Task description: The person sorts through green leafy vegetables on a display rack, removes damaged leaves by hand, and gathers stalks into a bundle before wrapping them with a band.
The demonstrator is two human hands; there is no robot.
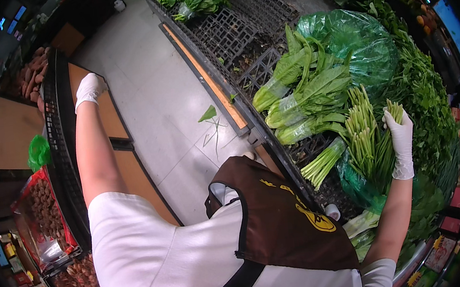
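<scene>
My right hand [401, 136], in a white glove, is closed around a bunch of thin green stalks [394, 110] at the right of the display. Close by, more stalks with pale cut ends [361, 129] stand in an open green plastic bag [360, 182]. Left of them lie bundles of long-leaf lettuce [293, 109], banded with clear film, and a smaller bundle of thin stems [324, 163]. My left hand [90, 90], also gloved, is held out over the opposite stand's wooden panel [89, 108]. Its fingers are curled and its palm is hidden.
A filled green plastic bag [350, 47] lies behind the lettuce on black crates [222, 33]. A white roll [332, 211] rests near the display's front edge. Fallen leaf scraps [208, 114] lie on the tiled aisle floor [144, 89]. Sweet potatoes [33, 76] fill the opposite stand.
</scene>
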